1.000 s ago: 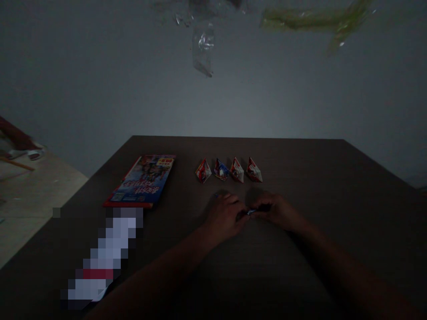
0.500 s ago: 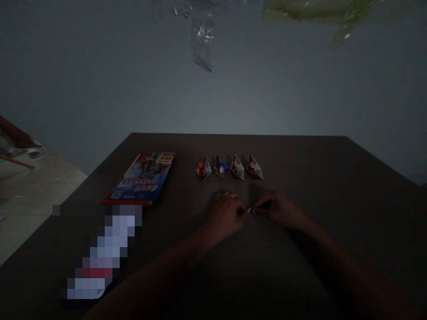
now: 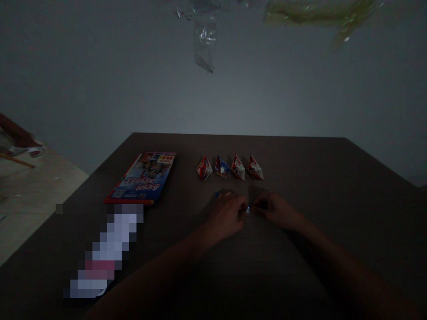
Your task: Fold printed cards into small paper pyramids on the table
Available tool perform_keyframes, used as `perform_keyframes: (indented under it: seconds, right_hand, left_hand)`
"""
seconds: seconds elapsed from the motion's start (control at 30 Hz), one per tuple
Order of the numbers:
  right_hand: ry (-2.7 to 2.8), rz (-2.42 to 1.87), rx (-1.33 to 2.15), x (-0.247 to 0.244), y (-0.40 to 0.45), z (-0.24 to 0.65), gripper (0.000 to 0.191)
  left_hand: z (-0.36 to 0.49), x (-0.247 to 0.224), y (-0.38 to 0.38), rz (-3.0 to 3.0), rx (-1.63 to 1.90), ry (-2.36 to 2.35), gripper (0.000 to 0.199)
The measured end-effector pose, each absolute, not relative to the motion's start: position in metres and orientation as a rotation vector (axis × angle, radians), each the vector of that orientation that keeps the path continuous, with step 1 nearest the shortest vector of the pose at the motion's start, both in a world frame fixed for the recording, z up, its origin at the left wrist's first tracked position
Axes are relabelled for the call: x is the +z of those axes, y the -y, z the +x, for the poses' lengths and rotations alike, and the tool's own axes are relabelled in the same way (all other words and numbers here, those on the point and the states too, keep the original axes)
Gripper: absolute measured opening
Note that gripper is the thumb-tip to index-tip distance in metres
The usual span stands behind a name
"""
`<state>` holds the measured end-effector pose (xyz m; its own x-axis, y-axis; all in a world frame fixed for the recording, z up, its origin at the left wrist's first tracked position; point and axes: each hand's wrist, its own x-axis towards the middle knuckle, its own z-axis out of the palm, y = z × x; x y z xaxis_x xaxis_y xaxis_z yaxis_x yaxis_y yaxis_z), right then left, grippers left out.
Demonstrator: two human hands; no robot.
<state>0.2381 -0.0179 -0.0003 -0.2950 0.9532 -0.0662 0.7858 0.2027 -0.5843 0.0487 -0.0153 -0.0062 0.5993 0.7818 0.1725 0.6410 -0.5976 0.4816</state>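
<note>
Over the middle of the dark table [image 3: 300, 164], my left hand [image 3: 230, 214] and my right hand [image 3: 275, 210] nearly meet at their fingertips. Between them shows a small blue and white piece of paper [image 3: 248, 210], pinched by both hands. A bit of blue [image 3: 217, 194] peeks out beyond my left hand's knuckles. Behind my hands stand several folded paper pieces in a row: a red and white one [image 3: 204, 169], a blue one [image 3: 222, 168], and two white ones with red edges [image 3: 238, 169], [image 3: 255, 169].
A stack of colourful printed booklets [image 3: 142, 178] lies at the table's left. Nearer, a pixelated pale object [image 3: 115, 244] rests beside my left forearm. Clear plastic [image 3: 204, 44] and yellow plastic [image 3: 310, 13] hang at the wall. Part of a person's leg [image 3: 16, 133] shows far left.
The view has shifted slightly. Both hands stay close together around the small paper, with only slight finger movement, and the blue bit beyond my left hand shows more.
</note>
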Motion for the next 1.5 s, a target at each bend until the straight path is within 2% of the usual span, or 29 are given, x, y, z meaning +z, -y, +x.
perform_keyframes:
  seconds: [0.47,0.8,1.0,1.33,1.5]
  right_hand:
    - [2.172,-1.727,0.676,-0.003,0.019,0.233,0.013]
    - [2.096,-1.757,0.637,-0.004,0.018,0.228,0.027]
    - [1.994,-1.696,0.812,-0.004,0.015,0.240,0.024]
    - [1.987,-1.630,0.804,-0.007,0.014,0.256,0.013]
    - [2.032,-1.543,0.836,-0.004,0.017,0.257,0.014]
  left_hand:
    - [0.049,-0.006,0.016,2.500,0.488,-1.159,0.010]
    - [0.046,-0.005,0.016,2.520,0.479,-1.130,0.012]
    - [0.046,-0.006,0.016,2.528,0.470,-1.119,0.016]
    - [0.043,-0.002,0.019,2.556,0.443,-1.117,0.019]
    - [0.042,-0.005,0.019,2.588,0.501,-1.048,0.022]
